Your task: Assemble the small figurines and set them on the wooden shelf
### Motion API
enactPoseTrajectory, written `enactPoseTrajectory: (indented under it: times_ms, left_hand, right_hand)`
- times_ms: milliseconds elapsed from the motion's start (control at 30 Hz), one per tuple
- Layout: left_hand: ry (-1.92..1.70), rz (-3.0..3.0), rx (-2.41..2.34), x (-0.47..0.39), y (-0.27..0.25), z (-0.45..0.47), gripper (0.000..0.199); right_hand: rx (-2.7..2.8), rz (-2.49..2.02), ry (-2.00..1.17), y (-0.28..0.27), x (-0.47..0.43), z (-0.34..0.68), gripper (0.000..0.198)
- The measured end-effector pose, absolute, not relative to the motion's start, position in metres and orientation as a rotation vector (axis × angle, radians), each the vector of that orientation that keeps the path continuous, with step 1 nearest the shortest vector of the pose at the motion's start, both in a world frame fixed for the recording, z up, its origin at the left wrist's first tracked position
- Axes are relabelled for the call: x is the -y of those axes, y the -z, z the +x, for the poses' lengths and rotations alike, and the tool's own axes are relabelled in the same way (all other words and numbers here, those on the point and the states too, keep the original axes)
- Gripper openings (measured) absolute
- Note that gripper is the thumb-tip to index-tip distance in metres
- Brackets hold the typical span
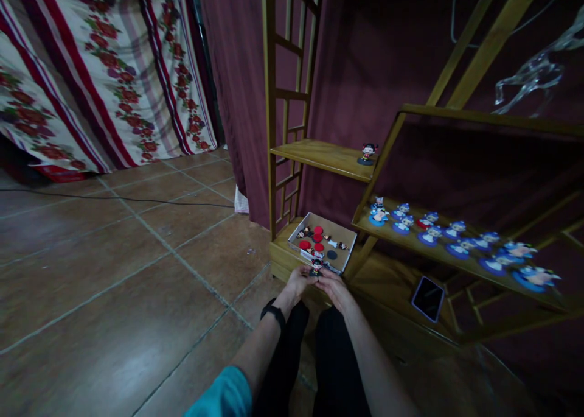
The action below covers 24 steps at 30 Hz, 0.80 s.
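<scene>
A small dark-haired figurine (316, 266) on a dark base stands upright between my hands, just in front of the box's near edge. My left hand (297, 281), with a black band on its wrist, grips the figurine's base from the left. From the other side my right hand (334, 288) closes its fingers on the same base. Behind them a shallow cardboard box (349, 263) holds several small figurines, red round pieces (318, 230) and a dark disc (332, 255). Another similar figurine (367, 153) stands on the upper shelf.
The wooden shelf unit (319, 154) has lattice sides and stepped boards. Several blue-and-white figurines (431, 234) line its right shelf. Below them lies a tablet or phone (427, 298). A clear horse ornament (533, 76) is at upper right. A black cable (182, 203) crosses the tiled floor.
</scene>
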<state>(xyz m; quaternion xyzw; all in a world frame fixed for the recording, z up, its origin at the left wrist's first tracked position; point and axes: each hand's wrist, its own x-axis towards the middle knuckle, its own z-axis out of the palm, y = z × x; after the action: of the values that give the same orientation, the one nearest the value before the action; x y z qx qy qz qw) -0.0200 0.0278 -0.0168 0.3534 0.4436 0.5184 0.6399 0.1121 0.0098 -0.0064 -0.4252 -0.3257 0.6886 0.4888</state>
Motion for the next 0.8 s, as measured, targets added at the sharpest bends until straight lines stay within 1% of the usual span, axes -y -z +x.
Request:
enactPoseTrajectory:
  times_ms: [367,567,800]
  left_hand:
    - [-1.105,0.698,-0.959,-0.027,0.013,-0.019,0.035]
    - [-1.073,0.669,-0.915,-0.023,0.006,-0.021,0.033]
    - [-1.075,0.661,-0.915,-0.021,0.002,-0.022,0.034]
  right_hand:
    - [0.736,-1.038,-1.633,0.011,-0.012,0.112,0.035]
    - [0.782,-1.013,-1.661,0.005,-0.011,0.111,0.031]
    - [0.731,-1.045,-1.615,0.004,-0.008,0.111,0.036]
